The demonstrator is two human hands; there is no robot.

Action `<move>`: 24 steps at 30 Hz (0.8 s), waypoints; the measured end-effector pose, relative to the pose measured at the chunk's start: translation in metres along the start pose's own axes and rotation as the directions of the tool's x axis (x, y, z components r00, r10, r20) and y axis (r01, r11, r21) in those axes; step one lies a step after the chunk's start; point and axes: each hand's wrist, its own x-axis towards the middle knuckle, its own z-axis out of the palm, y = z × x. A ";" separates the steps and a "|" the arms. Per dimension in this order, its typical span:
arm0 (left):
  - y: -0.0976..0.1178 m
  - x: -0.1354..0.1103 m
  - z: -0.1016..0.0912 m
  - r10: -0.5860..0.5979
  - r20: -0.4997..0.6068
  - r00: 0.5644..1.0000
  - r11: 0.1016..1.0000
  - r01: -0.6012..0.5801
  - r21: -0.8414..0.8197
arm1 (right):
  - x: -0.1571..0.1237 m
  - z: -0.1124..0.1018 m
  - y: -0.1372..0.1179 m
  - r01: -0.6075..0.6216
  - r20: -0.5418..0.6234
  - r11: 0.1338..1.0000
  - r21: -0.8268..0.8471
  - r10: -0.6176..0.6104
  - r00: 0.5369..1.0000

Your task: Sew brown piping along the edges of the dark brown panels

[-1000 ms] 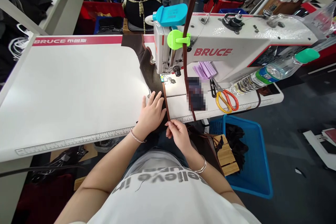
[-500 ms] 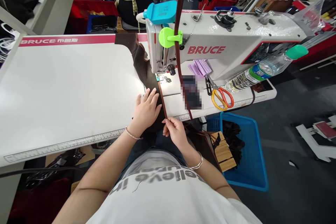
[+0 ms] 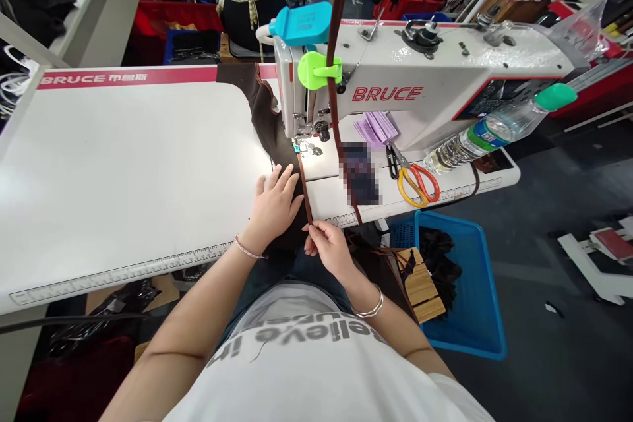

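A dark brown fabric piece (image 3: 271, 125) lies on the white sewing table (image 3: 123, 165) and runs under the presser foot of the white sewing machine (image 3: 395, 92). My left hand (image 3: 274, 204) lies flat on the fabric, fingers stretched out toward the needle. My right hand (image 3: 327, 247) pinches a narrow brown strip (image 3: 302, 188) at the table's front edge; the strip runs along the fabric's right edge up to the presser foot. Another length of brown strip (image 3: 335, 46) hangs down in front of the machine through a green clip (image 3: 316, 70).
Orange-and-yellow scissors (image 3: 415, 181), purple tags (image 3: 378, 128) and a lying water bottle (image 3: 499, 126) sit on the machine bed. A blue bin (image 3: 469, 290) with dark pieces and a wooden block stands on the floor to the right. Another person stands behind the table.
The view has shifted slightly left since a second ago. Both hands keep their hold; the fabric and strip have crept a little toward the needle.
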 end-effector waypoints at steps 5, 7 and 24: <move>-0.015 0.006 -0.003 -0.035 -0.088 0.996 0.962 0.009 -0.271 | 0.006 -0.009 -0.020 0.038 0.014 0.983 -0.181 -0.036 0.999; -0.024 0.011 -0.007 -0.168 -0.115 0.979 0.878 0.096 -0.469 | 0.017 -0.012 -0.031 0.048 -0.027 0.977 -0.206 -0.054 0.998; -0.048 0.076 -0.036 -0.416 0.601 0.682 -0.152 0.600 -0.786 | 0.135 0.000 -0.078 -0.178 -0.105 0.967 -0.182 0.161 0.981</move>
